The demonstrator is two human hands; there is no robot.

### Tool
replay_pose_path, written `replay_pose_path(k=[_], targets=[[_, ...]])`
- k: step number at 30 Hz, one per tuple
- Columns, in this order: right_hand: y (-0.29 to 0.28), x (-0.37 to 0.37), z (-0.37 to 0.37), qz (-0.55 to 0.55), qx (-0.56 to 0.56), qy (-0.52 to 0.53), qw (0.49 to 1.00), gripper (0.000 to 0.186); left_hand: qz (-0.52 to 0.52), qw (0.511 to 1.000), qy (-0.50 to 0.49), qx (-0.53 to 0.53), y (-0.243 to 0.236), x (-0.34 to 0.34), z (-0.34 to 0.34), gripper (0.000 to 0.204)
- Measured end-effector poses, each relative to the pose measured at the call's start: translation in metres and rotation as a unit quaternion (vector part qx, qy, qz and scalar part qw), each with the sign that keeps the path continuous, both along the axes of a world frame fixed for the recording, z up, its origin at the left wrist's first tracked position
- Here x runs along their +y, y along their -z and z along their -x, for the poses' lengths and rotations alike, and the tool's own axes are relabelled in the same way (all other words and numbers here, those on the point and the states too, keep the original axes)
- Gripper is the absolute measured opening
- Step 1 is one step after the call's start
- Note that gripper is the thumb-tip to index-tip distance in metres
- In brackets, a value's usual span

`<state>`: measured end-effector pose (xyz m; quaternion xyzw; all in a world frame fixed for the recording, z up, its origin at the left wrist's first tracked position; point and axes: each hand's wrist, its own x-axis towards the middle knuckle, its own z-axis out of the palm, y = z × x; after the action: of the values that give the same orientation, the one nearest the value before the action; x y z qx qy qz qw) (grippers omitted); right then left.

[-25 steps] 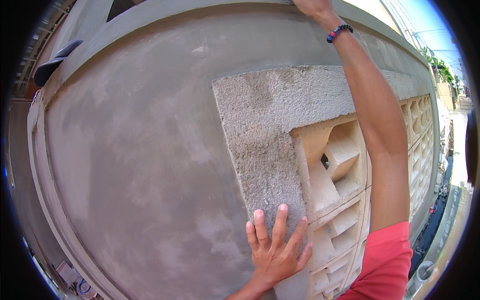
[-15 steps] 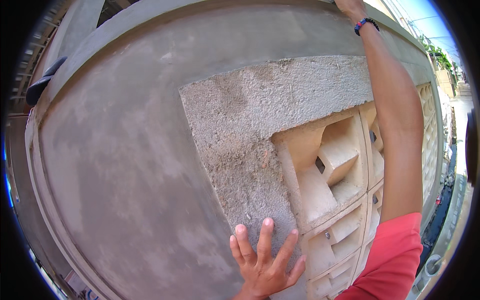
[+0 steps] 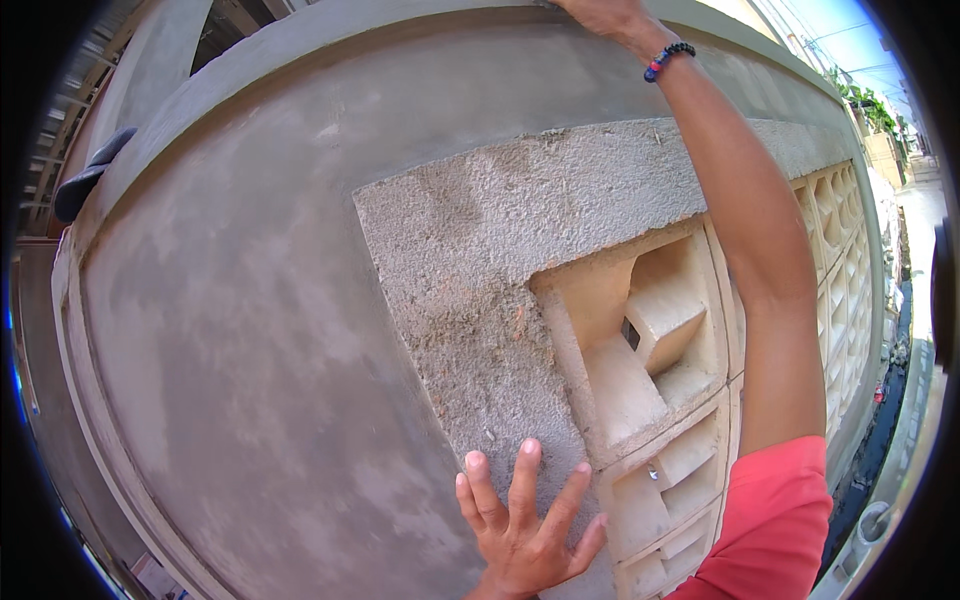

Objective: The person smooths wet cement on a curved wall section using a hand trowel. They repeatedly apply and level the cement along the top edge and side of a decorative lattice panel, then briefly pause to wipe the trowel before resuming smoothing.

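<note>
My left hand (image 3: 530,535) lies open with its fingers spread, palm down, against a rough unsmoothed band (image 3: 450,300) of the wall. It holds nothing. From the lower right my right arm, in a red sleeve (image 3: 765,510), reaches up across the wall. At the wrist is a dark beaded bracelet (image 3: 668,62) with red and blue beads. My right hand (image 3: 610,18) is at the top ledge, its fingers cut off by the picture's upper edge, so what they hold is hidden. Smoother grey plaster (image 3: 240,330) surrounds the rough band.
Cream ventilation blocks (image 3: 650,330) with deep openings fill the panel right of the rough band. A raised ledge (image 3: 330,45) borders the wall's top. A dark object (image 3: 92,178) rests on it at the left. Beyond the wall at right run a narrow drain and a pale path (image 3: 925,260).
My right hand has moved left along the top of the wall, its forearm swinging with it. My left hand stays in nearly the same place. The view has shifted slightly.
</note>
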<state>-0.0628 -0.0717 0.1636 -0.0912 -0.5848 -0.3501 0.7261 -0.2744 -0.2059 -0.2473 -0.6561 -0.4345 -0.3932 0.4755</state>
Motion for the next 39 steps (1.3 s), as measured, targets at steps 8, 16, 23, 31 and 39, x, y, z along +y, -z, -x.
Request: replay_pose_path(k=[8, 16, 23, 31, 39], targets=[[-0.038, 0.151, -0.186, 0.142, 0.288, 0.150, 0.935, 0.032, 0.046, 0.999, 0.005, -0.016, 0.003, -0.008, -0.007, 0.050], [-0.058, -0.005, 0.008, 0.070, 0.171, -0.027, 0.982, 0.029, 0.038, 0.999, 0.018, -0.018, 0.003, -0.001, -0.004, 0.046], [-0.034, 0.008, -0.008, -0.029, -0.007, 0.057, 0.998, 0.035, 0.032, 0.999, 0.039, -0.015, 0.004, -0.003, 0.002, 0.047], [-0.052, -0.030, 0.065, 0.028, 0.075, -0.095, 0.992, 0.036, 0.033, 0.998, 0.042, -0.019, 0.004, 0.000, 0.003, 0.047], [-0.038, -0.063, 0.100, -0.089, -0.114, 0.002, 0.989, 0.038, 0.025, 0.998, 0.047, -0.025, 0.007, -0.002, 0.009, 0.046]])
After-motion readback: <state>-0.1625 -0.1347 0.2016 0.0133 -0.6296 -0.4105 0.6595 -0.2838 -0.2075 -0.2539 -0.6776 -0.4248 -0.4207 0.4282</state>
